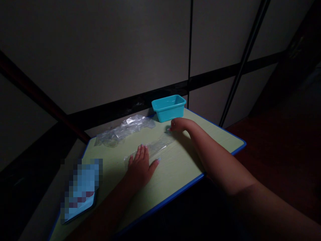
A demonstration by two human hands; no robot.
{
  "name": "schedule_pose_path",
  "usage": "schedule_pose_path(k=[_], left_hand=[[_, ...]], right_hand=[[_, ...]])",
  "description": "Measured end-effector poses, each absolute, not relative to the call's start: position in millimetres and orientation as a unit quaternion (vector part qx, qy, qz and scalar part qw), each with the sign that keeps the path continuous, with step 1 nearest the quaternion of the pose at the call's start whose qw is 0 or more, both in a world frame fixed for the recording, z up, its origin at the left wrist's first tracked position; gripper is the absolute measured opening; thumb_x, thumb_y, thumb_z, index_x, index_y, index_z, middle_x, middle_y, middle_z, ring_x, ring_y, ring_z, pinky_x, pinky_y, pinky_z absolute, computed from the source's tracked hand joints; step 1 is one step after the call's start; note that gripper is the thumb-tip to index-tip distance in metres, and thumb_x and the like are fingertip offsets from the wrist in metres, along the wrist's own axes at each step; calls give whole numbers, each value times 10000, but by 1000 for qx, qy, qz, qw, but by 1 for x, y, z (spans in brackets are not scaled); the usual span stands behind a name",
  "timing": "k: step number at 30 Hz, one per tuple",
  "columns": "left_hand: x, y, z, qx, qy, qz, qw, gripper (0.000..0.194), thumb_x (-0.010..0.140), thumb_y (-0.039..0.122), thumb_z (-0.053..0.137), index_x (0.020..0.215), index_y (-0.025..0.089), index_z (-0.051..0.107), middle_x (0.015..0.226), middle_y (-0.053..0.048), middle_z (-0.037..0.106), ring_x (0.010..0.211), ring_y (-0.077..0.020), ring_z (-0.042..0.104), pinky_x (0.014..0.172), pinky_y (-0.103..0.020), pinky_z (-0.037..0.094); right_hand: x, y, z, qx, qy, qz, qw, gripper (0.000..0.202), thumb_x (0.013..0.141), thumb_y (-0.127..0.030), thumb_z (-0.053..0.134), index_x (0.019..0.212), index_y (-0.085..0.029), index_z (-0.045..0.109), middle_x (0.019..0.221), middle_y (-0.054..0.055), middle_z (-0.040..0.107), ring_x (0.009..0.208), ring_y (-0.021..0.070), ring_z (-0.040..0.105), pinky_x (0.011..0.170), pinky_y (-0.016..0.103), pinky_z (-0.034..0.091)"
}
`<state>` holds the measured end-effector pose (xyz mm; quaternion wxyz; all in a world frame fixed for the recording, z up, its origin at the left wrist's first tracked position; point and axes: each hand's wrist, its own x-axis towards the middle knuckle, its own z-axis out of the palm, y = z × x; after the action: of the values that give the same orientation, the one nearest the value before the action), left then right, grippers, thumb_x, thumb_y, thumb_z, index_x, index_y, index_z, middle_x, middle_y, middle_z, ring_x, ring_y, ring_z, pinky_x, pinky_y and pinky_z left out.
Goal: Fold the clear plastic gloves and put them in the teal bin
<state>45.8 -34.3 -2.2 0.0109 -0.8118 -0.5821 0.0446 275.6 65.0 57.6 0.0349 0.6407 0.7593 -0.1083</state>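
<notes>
A clear plastic bag (162,144) lies stretched out on the yellow-green tabletop (173,177). My left hand (140,164) rests flat on the bag's near left end, fingers stretched and thumb out to the side. At the far right end, just in front of the turquoise bin (172,112), my right hand (178,125) is bent at the wrist with its fingers closed on the bag's edge. The fingertips there are partly hidden. Behind the bag, a heap of crumpled clear plastic bags (127,129) lies along the table's back edge.
A flat device with a lit, blurred screen (82,190) lies at the table's left side. The table has a blue edge (165,203). Light cabinet panels (130,50) with dark strips stand right behind it, and a dark reddish floor (271,140) is to the right.
</notes>
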Motion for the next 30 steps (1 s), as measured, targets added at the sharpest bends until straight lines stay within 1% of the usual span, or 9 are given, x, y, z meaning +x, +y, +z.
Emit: schedule_pose_path(k=[4,6,9,12,14,20,23,26,30], left_hand=[[46,-34,-3,-811,-583,43,14,695,893,494,229,1409,29,197,1485,-171,107,1376,-266,94,1052,-500,194],[46,-34,-3,-810,-584,43,16,695,893,499,236,1411,37,200,1487,-164,113,1374,-278,91,1051,-494,202],[46,-35,-1,-807,-588,46,17,701,893,508,249,1416,45,199,1491,-145,126,1368,-314,85,1052,-488,204],[46,-36,1,-805,-591,47,16,712,889,527,255,1420,55,202,1493,-136,125,1355,-362,90,1050,-491,201],[46,-36,1,-806,-590,44,17,723,885,544,255,1421,61,207,1494,-134,130,1347,-386,99,1049,-492,199],[45,-36,-1,-806,-591,36,22,720,881,558,263,1421,82,224,1494,-133,141,1342,-403,96,1039,-494,210],[46,-36,-1,-805,-591,35,24,718,883,553,262,1421,80,219,1492,-140,134,1344,-397,98,1034,-498,216],[46,-37,-1,-805,-592,33,27,720,882,552,264,1423,80,213,1489,-145,143,1342,-395,115,1033,-495,220],[46,-36,-3,-803,-595,33,31,715,877,570,284,1429,123,212,1486,-157,163,1338,-407,116,1031,-500,214]], right_hand=[[268,71,44,652,752,-97,12,595,600,-533,709,1036,-131,658,1036,165,644,915,278,584,676,285,418],[264,70,41,643,761,-82,18,627,558,-535,733,1044,-147,653,1072,168,626,985,305,553,705,296,417],[260,68,43,611,784,-97,53,480,612,-472,719,975,-161,680,1027,142,647,985,286,546,698,276,402],[262,65,48,557,815,-142,71,327,663,-376,703,910,-161,691,896,76,684,827,200,582,647,233,379],[265,65,51,544,820,-165,68,292,676,-347,698,885,-143,689,841,56,687,745,166,577,606,219,365],[266,64,50,541,813,-215,-26,305,734,-380,641,906,-131,674,849,56,687,732,147,568,568,204,355],[261,66,44,543,807,-227,-45,263,749,-359,629,877,-134,675,844,57,689,702,128,563,550,188,348],[257,68,40,551,802,-224,-61,201,762,-312,611,808,-129,678,780,54,689,653,111,550,538,180,343],[258,69,39,558,784,-234,-138,180,765,-281,596,769,-116,668,725,47,682,595,95,527,532,180,344]])
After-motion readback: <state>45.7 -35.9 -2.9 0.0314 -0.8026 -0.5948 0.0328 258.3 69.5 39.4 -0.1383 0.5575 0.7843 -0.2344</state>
